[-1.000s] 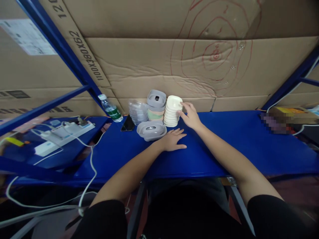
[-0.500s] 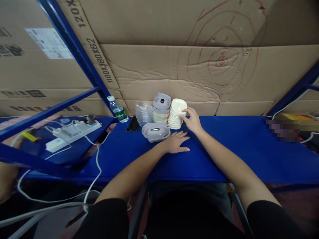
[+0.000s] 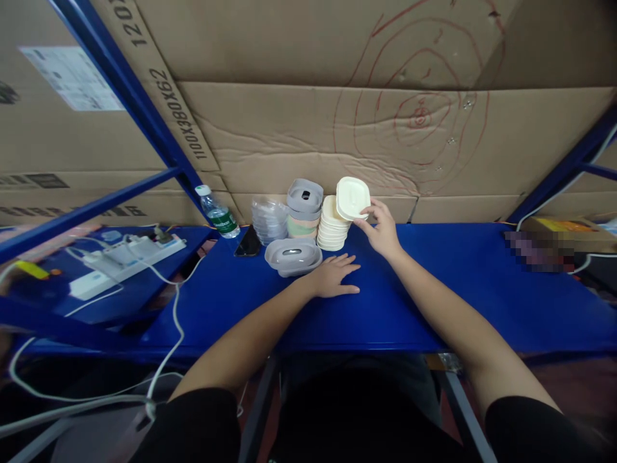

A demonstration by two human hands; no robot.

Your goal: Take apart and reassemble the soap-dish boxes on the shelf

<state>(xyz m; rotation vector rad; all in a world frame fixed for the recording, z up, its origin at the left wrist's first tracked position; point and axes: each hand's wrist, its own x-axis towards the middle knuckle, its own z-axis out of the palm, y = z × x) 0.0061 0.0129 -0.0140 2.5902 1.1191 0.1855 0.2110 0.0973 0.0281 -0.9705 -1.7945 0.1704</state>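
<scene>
My right hand (image 3: 383,226) pinches the edge of a cream-coloured lid (image 3: 353,198), raised and tilted at the upper right of a stack of similar cream lids (image 3: 332,233). My left hand (image 3: 335,276) lies flat on the blue table with its fingers spread, holding nothing. Just beyond its fingertips and to the left sit grey oval containers (image 3: 293,256). Behind these stands a pile of containers with a grey one (image 3: 305,196) on top and green and beige ones below. Clear plastic containers (image 3: 268,222) are nested to its left.
A water bottle (image 3: 219,213) and a black phone (image 3: 248,242) are at the back left of the blue table (image 3: 463,283). White power strips (image 3: 125,265) with cables lie further left. Cardboard rises behind the table, and a cardboard box (image 3: 569,233) sits at the far right.
My right hand has lifted the top cream lid off the stack, up and to the right. My left hand still lies on the table. The view has shifted slightly.
</scene>
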